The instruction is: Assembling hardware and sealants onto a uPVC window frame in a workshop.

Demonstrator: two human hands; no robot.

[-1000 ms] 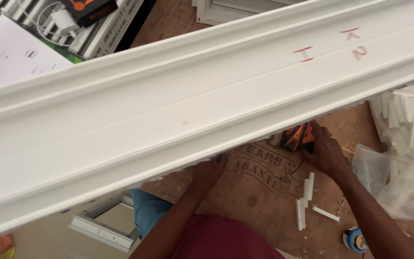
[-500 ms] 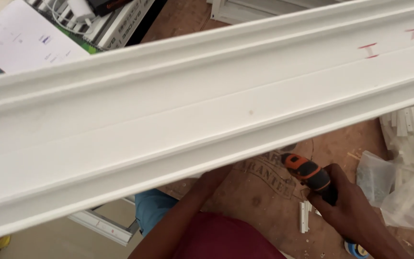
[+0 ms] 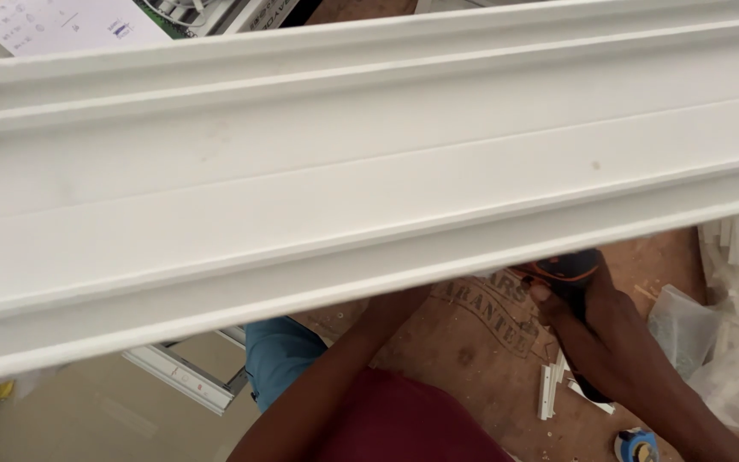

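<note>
A long white moulded profile [image 3: 369,180] is lying across nearly the whole view, slanting slightly up to the right, and is cutting off most of what sits beneath and behind it. The left hand is passing under its lower edge and is hidden completely; only the left forearm [image 3: 335,376] is showing, so its grip cannot be told. The right hand [image 3: 588,312] is showing just below the profile's lower edge, fingers wrapping closed round the dark handle of an orange and black power drill [image 3: 562,272]. The drill's nose is disappearing under the profile, so the bit and its contact point cannot be made out. A brown board [image 3: 472,342] with partly obscured dark lettering is lying beneath the hand. Short white offcuts [image 3: 551,387] are lying on it just beside the right forearm, and a crumpled clear plastic bag [image 3: 686,321] is sitting near to the right. A white aluminium frame piece [image 3: 186,376] is resting on the floor at lower left. Printed paper [image 3: 70,19] is showing at the top left, cropped by the frame edge.
</note>
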